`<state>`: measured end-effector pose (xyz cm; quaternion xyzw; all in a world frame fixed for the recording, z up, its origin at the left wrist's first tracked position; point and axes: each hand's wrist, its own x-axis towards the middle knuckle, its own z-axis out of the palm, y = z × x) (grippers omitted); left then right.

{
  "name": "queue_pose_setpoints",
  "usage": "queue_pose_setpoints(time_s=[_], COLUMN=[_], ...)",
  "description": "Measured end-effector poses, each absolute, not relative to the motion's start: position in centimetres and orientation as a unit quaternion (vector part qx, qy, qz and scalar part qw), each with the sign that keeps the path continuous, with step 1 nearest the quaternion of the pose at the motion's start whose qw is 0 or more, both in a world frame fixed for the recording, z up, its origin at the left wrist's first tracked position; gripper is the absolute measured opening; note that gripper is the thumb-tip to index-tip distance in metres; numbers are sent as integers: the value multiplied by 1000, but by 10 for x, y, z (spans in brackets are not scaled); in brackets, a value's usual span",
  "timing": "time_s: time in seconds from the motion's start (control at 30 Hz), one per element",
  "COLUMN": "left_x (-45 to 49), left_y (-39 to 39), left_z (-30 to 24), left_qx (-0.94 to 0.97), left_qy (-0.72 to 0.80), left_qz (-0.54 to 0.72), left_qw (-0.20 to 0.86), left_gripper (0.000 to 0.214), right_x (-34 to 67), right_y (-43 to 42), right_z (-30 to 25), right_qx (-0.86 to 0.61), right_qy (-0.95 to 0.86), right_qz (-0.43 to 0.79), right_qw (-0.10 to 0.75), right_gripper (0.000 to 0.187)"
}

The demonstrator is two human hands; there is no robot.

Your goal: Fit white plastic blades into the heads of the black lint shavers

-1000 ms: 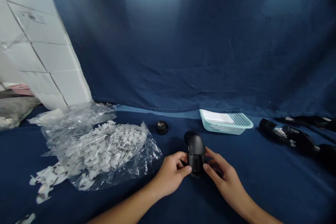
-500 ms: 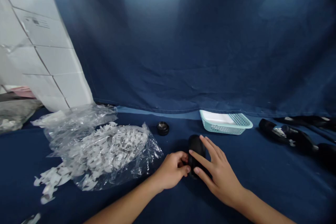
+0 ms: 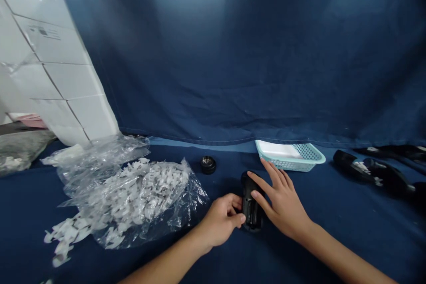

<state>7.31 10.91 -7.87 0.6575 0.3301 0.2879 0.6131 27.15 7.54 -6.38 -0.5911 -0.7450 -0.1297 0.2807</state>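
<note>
A black curved plastic housing (image 3: 250, 204) lies on the blue cloth near the table's front. My left hand (image 3: 222, 222) is curled against its left side, thumb and fingers pinching its lower edge. My right hand (image 3: 282, 202) rests on its right side with fingers stretched out over the top. A small black round cap (image 3: 208, 164) sits on the cloth just behind and to the left.
A clear plastic bag of several small white parts (image 3: 133, 195) spreads at the left, some spilled out. A light teal basket (image 3: 290, 155) stands behind my right hand. Black housings (image 3: 369, 171) lie at the right. White foam boxes (image 3: 49, 62) lean at far left. Blue cloth (image 3: 233, 53) hangs behind.
My right hand has gone from gripping the housing's right side to lying stretched over its top. The left hand stays at its left edge.
</note>
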Motion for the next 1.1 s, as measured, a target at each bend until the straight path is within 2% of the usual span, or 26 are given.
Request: queue_pose_setpoints(time_s=[0.13,0.4,0.77,1.1], left_x=[74,74,75,75], left_y=[111,113,111,112], left_z=[-83,-87,-89,-88], left_qx=[637,630,635,629], left_qy=[328,352,382,389], left_qz=[303,309,343,362], left_qw=[628,619,578,567], left_gripper=[24,20,19,18], right_x=[279,277,257,245], right_y=[74,75,58,46], right_z=[-69,-81,-99,-98], right_qx=[-596,-614,-612,-600], right_qy=[-743,-704,-680,-685], right_qz=[-96,51,118,167], right_qw=[288,353,387,377], right_gripper=[44,49,57,50])
